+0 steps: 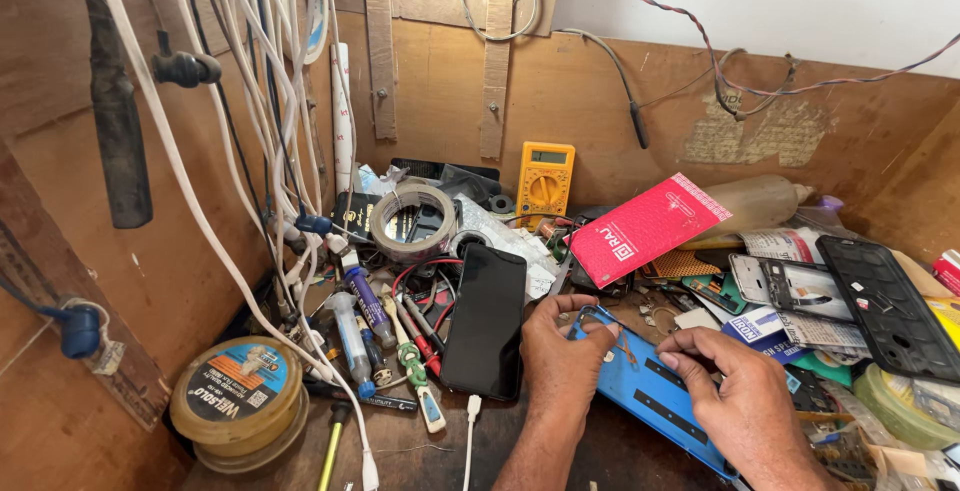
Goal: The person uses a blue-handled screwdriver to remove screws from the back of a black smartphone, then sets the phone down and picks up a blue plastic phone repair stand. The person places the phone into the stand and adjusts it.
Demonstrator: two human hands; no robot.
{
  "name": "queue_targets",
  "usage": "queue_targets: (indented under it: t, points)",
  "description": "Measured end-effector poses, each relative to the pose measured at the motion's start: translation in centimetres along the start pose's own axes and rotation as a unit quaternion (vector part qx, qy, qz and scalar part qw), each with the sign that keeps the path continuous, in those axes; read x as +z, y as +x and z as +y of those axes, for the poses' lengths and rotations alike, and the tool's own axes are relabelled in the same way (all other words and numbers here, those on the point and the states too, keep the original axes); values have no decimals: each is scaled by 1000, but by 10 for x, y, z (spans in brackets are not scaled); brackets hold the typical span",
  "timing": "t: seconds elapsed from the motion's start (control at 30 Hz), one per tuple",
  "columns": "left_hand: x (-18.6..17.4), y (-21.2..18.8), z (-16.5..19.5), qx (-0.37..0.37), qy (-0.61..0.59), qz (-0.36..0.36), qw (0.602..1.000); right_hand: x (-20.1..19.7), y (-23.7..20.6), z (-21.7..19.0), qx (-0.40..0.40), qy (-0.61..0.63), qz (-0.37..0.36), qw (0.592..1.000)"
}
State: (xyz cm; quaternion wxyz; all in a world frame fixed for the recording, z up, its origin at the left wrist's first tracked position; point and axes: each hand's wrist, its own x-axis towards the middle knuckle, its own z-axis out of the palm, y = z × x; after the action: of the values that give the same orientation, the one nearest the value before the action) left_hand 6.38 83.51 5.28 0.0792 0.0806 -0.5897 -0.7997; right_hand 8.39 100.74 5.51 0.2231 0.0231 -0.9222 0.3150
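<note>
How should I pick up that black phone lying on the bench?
Grip the black phone by its two long side edges, coming from above. It lies flat, screen up, so edges are probably the only hold. The left hand is close on its right; screwdrivers crowd its left.

Small electronics repair bench, prob. phone repair; plywood walls box in a cluttered worktop; yellow multimeter stands at the back; white cables hang in a bunch at left w/ a dark tool on the wall; tape roll, syringes of paste, screwdrivers and a round tin lie about; black phone, blue phone frame, black back covers and a red packet spread across the bench.
</note>
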Motion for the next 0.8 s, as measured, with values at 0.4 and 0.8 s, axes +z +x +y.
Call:
queue_targets:
  t: [0.4,0.8]
  points:
    - [0,2,-2,4,-7,3,1000,1,-1,-2,9,5,-6,1000]
    - [0,-1,1,-14,-9,12,1000,1,-1,-4,0,34,-5,999]
